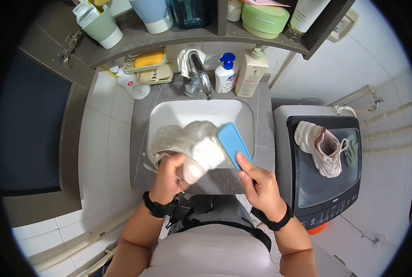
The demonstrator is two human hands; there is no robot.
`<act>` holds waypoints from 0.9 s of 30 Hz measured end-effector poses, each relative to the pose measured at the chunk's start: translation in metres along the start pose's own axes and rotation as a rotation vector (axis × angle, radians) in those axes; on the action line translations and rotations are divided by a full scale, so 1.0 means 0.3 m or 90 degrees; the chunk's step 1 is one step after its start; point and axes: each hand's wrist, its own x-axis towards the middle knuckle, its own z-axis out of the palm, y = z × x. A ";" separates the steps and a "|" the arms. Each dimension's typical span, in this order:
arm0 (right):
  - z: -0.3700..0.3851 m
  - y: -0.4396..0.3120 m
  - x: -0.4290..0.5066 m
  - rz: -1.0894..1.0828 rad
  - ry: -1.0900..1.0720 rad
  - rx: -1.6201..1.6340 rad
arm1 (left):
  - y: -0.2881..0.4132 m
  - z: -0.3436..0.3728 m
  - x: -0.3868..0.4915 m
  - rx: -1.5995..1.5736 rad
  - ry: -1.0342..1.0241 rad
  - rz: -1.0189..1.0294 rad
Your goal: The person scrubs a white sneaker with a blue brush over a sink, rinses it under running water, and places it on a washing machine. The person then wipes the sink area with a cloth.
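Observation:
My left hand (169, 178) grips a whitish sneaker (171, 138) by its collar and holds it over the near left part of the white sink basin (200, 107). White foam or a bright white patch shows near the shoe's heel. In my right hand (261, 187) is a blue brush (232, 138), pinched between thumb and fingers, just right of the shoe. Its smooth blue back faces up, and bristles are hidden or blurred. A chrome faucet (202, 76) arches over the far side of the basin.
A similar sneaker (322, 147) and a green cloth (352, 152) lie on the washing machine (304, 187) at the right. Behind the basin stand a blue-topped pump bottle (226, 76), a beige bottle (251, 74), a white bottle (135, 85) and a soap dish (154, 77). A shelf (199, 39) overhangs them.

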 end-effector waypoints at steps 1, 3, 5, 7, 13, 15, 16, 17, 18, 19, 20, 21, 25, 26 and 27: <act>0.004 -0.010 0.010 -0.017 -0.022 -0.012 | -0.005 0.002 -0.006 0.206 0.020 0.072; 0.007 -0.026 0.022 0.022 -0.066 -0.094 | -0.011 0.006 -0.015 0.393 0.104 0.127; 0.008 -0.034 0.025 -0.032 -0.125 -0.110 | 0.017 -0.011 -0.034 0.418 0.060 0.116; 0.009 -0.038 0.025 -0.121 -0.098 -0.011 | 0.030 -0.014 -0.031 0.373 0.036 0.229; 0.011 -0.049 0.031 -0.029 -0.068 -0.134 | 0.041 0.003 -0.036 0.615 -0.076 0.363; 0.007 -0.054 0.031 -0.086 -0.146 -0.118 | 0.046 0.004 -0.043 0.527 -0.031 0.238; 0.002 -0.054 0.031 -0.052 -0.094 -0.121 | 0.042 0.008 -0.046 0.530 -0.038 0.244; 0.002 -0.056 0.029 -0.042 -0.065 -0.106 | 0.040 0.010 -0.047 0.512 -0.041 0.260; -0.003 -0.053 0.029 -0.066 -0.018 -0.074 | 0.034 0.014 -0.047 0.474 -0.024 0.277; -0.004 -0.055 0.024 -0.021 0.008 -0.135 | 0.035 0.013 -0.046 0.523 -0.071 0.261; -0.006 -0.052 0.025 -0.015 -0.051 -0.143 | 0.033 0.015 -0.044 0.603 -0.099 0.277; -0.007 -0.051 0.022 -0.015 -0.054 -0.172 | 0.034 0.013 -0.038 0.652 -0.126 0.318; 0.001 -0.046 0.011 -0.015 -0.117 -0.131 | 0.051 -0.002 -0.024 0.778 -0.198 0.193; 0.006 -0.046 0.008 -0.011 -0.167 -0.101 | 0.056 -0.007 -0.025 0.817 -0.184 0.098; 0.011 -0.040 0.010 -0.018 -0.112 -0.059 | 0.048 -0.006 -0.018 0.755 -0.181 0.148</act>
